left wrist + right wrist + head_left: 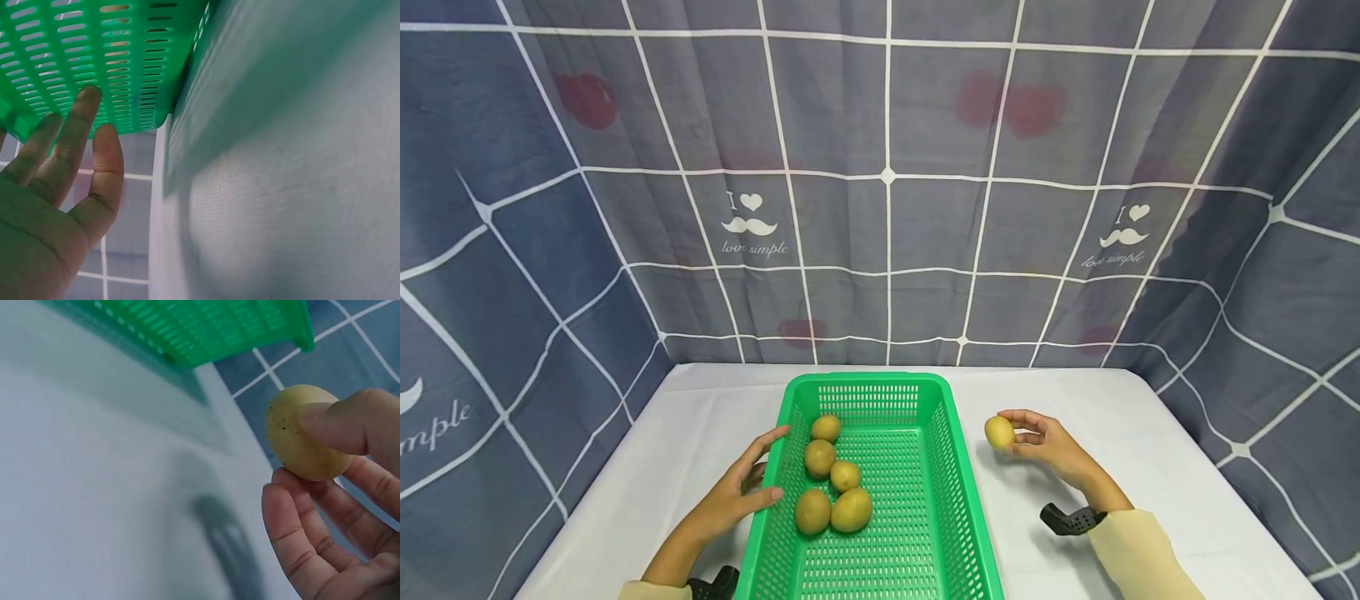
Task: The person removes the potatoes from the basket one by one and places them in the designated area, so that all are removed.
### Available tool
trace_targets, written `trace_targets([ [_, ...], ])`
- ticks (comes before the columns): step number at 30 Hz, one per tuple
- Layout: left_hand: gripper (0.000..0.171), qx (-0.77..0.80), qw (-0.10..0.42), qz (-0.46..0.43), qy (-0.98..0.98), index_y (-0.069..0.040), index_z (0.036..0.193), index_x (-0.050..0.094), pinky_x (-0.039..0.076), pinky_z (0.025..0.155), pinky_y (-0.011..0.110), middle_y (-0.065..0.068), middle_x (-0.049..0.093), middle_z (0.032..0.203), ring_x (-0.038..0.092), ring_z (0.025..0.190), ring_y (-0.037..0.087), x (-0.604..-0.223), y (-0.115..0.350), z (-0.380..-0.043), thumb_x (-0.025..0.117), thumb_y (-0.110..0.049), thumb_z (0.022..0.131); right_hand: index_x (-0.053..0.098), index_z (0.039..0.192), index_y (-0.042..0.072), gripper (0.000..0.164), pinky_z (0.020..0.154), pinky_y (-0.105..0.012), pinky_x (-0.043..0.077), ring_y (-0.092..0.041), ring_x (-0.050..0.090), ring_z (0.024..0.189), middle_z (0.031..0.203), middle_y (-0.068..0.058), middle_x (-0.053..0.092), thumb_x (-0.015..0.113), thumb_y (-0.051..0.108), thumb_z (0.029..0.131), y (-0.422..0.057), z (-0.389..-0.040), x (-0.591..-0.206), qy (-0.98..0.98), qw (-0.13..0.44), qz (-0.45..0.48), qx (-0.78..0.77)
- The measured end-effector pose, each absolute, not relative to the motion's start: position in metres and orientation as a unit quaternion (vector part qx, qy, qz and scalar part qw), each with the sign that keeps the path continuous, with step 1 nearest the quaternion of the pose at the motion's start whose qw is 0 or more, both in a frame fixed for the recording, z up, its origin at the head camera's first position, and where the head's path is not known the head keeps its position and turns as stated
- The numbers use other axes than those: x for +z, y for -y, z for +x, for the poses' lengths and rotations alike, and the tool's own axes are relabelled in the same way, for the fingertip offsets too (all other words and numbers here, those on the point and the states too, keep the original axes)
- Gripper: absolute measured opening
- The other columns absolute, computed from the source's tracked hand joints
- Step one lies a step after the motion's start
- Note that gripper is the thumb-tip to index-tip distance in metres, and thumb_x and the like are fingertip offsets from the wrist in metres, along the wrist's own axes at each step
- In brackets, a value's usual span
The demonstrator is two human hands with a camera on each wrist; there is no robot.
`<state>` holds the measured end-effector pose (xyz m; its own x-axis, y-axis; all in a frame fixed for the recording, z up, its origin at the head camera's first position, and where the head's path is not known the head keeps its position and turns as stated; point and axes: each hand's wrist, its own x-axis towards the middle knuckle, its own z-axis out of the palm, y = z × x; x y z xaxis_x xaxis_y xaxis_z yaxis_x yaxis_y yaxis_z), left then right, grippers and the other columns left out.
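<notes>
My right hand [1047, 446] pinches a small yellow, speckled, egg-shaped piece of produce [299, 432] between thumb and fingers. It hangs above the white table, right of the green basket [964, 483]; whether it is a lemon or a potato I cannot tell. My left hand [730, 492] is at the basket's left side, its fingers spread and fairly straight. In the left wrist view, its fingertips [89, 97] lie at the slotted wall. Inside the basket, along its left half, are several yellow-brown rounded pieces, among them a larger oval one [852, 510] and a browner one [812, 511].
A white cloth [1075, 392] covers the table under the basket. Behind and at both sides hangs a grey-blue checked curtain [932, 225] with white lines. Each wrist wears a black strap, such as the right wrist strap [1071, 520].
</notes>
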<state>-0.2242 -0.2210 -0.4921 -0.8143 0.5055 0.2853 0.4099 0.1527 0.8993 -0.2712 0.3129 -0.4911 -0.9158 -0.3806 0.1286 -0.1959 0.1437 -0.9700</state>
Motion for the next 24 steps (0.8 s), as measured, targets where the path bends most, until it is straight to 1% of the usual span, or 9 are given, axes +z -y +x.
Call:
trace_targets([
  [3,0.075,0.577,0.039,0.305,-0.757,0.000,0.169,0.024,0.030,0.103,0.089,0.047,0.014,0.166,0.023,0.141,0.081,-0.492,0.221,-0.224,0.058,-0.002,0.101,0.044,0.146,-0.024,0.064,0.088,-0.025,0.059,-0.010,0.072,0.106,0.130,0.002,0.070,0.076,-0.004,0.095,-0.316,-0.274,-0.498,-0.759,0.093,-0.176,-0.620],
  [7,0.075,0.577,0.039,0.310,-0.755,0.000,0.169,0.023,0.031,0.103,0.089,0.047,0.014,0.166,0.026,0.139,0.081,-0.492,0.221,-0.224,0.057,0.000,0.102,0.047,0.146,-0.023,0.063,0.087,-0.024,0.059,-0.011,0.071,0.105,0.136,-0.021,0.066,0.078,-0.004,0.094,-0.318,-0.276,-0.502,-0.776,0.102,-0.158,-0.602],
  [10,0.075,0.576,0.039,0.306,-0.757,-0.001,0.169,0.024,0.031,0.103,0.089,0.047,0.015,0.166,0.024,0.141,0.080,-0.492,0.221,-0.224,0.058,-0.002,0.102,0.050,0.145,-0.022,0.062,0.085,-0.024,0.058,-0.014,0.069,0.103,0.135,-0.030,0.062,0.078,-0.004,0.093,-0.317,-0.277,-0.503,-0.790,0.104,-0.151,-0.585],
  [13,0.076,0.576,0.041,0.304,-0.758,-0.002,0.169,0.024,0.034,0.102,0.087,0.047,0.019,0.165,0.036,0.138,0.075,-0.492,0.221,-0.225,0.058,-0.002,0.102,0.052,0.144,-0.020,0.060,0.082,-0.024,0.058,-0.017,0.067,0.100,0.129,-0.029,0.062,0.078,-0.006,0.091,-0.317,-0.277,-0.503,-0.800,0.107,-0.141,-0.573],
  [15,0.076,0.575,0.042,0.307,-0.758,-0.001,0.169,0.024,0.039,0.101,0.083,0.048,0.022,0.163,0.048,0.132,0.067,-0.492,0.222,-0.226,0.058,-0.001,0.101,0.053,0.143,-0.020,0.061,0.081,-0.024,0.058,-0.017,0.066,0.099,0.129,-0.028,0.063,0.078,-0.006,0.090,-0.316,-0.277,-0.504,-0.807,0.106,-0.138,-0.564],
  [17,0.076,0.574,0.045,0.308,-0.757,-0.002,0.169,0.024,0.044,0.101,0.074,0.048,0.024,0.161,0.057,0.129,0.056,-0.492,0.222,-0.226,0.058,-0.001,0.101,0.054,0.143,-0.019,0.061,0.081,-0.023,0.057,-0.016,0.064,0.099,0.130,-0.028,0.065,0.078,-0.006,0.089,-0.317,-0.277,-0.504,-0.812,0.104,-0.135,-0.559],
  [20,0.076,0.573,0.048,0.309,-0.757,-0.001,0.169,0.024,0.049,0.102,0.060,0.048,0.026,0.159,0.064,0.124,0.043,-0.492,0.223,-0.227,0.058,-0.001,0.101,0.056,0.142,-0.018,0.061,0.081,-0.022,0.056,-0.013,0.062,0.099,0.132,-0.027,0.067,0.079,-0.005,0.088,-0.317,-0.277,-0.505,-0.818,0.097,-0.135,-0.551],
  [22,0.076,0.574,0.049,0.309,-0.757,-0.001,0.169,0.024,0.050,0.101,0.056,0.048,0.026,0.159,0.065,0.124,0.043,-0.492,0.223,-0.227,0.058,-0.001,0.101,0.056,0.143,-0.018,0.062,0.081,-0.022,0.055,-0.012,0.062,0.098,0.131,-0.027,0.067,0.079,-0.004,0.087,-0.318,-0.277,-0.505,-0.817,0.097,-0.133,-0.552],
  [24,0.076,0.574,0.048,0.308,-0.757,0.000,0.168,0.024,0.049,0.102,0.063,0.049,0.025,0.159,0.062,0.126,0.048,-0.492,0.223,-0.227,0.058,-0.003,0.101,0.055,0.143,-0.019,0.062,0.080,-0.021,0.055,-0.011,0.061,0.096,0.130,-0.025,0.068,0.080,-0.004,0.088,-0.319,-0.277,-0.506,-0.819,0.096,-0.132,-0.551],
])
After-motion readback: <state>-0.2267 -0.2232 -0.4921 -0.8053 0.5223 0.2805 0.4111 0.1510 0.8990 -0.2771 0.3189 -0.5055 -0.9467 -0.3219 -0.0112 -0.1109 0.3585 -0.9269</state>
